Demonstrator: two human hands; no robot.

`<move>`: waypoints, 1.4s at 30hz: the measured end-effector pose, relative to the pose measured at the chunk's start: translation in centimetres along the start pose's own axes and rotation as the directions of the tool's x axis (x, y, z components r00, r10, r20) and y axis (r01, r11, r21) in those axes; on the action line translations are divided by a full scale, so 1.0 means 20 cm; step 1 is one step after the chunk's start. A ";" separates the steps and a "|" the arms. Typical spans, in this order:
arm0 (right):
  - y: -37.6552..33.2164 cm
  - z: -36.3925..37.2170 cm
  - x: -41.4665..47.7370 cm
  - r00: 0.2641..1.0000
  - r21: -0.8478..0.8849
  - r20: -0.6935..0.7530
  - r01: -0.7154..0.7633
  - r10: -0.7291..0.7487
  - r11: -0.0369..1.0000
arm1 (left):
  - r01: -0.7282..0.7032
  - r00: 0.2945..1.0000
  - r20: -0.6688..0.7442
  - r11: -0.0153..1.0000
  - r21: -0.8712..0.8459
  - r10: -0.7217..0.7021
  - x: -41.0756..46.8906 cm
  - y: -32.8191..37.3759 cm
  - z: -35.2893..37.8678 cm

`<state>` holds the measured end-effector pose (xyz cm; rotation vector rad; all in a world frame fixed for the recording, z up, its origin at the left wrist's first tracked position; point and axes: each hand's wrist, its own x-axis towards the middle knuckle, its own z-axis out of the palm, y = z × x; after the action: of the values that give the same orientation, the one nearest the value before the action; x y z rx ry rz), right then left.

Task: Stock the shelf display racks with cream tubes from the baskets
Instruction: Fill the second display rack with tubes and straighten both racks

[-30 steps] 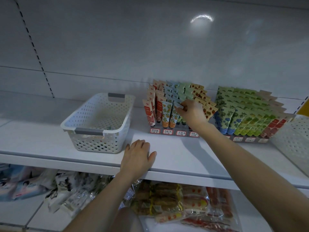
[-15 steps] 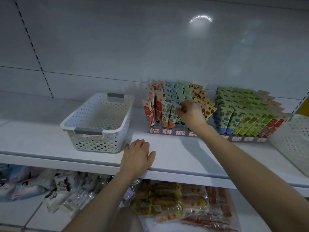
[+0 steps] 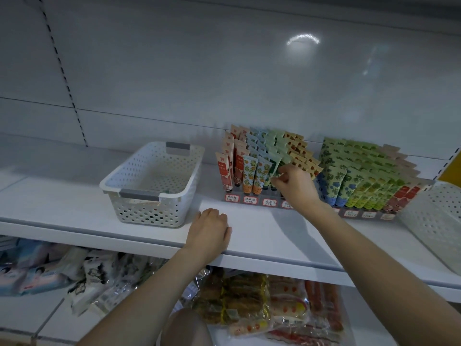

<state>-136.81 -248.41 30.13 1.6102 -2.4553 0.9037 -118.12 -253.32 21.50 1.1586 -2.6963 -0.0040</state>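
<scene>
Tubes (image 3: 264, 151) filled nearly every row of both racks, so most of the job looked done. The left rack (image 3: 249, 199) stood near the back of the shelf (image 3: 74, 196), with the right rack (image 3: 361, 214) just beside it. The right hand (image 3: 296, 188) pinched a green tube (image 3: 275, 171) at the front of the left rack. The left hand (image 3: 208, 229) rested on the shelf's front edge, fingers loosely curled, holding nothing. The white basket (image 3: 152, 183) left of the racks looked almost empty. One small thing might have been left inside. The other basket (image 3: 439, 216) sat at the right edge, and I could not see inside it.
</scene>
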 end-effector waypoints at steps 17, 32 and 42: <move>-0.89 0.14 0.26 0.815 0.124 0.536 0.182 -0.220 0.975 | 0.204 0.934 0.321 0.972 -0.114 -0.159 0.11 -0.70 -0.66; -0.99 0.65 0.36 0.611 -0.333 0.788 0.325 0.072 0.885 | -0.007 0.588 0.804 0.993 0.120 -0.093 0.34 -0.76 -0.50; -0.98 0.71 0.38 0.690 -0.186 0.722 0.252 -0.042 0.950 | 0.049 0.557 0.831 0.998 -0.038 0.005 0.36 -0.80 -0.43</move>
<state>-119.92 -267.28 29.72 2.3141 -2.6277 -0.1651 -109.92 -268.92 29.93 1.4283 -3.4252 -0.8603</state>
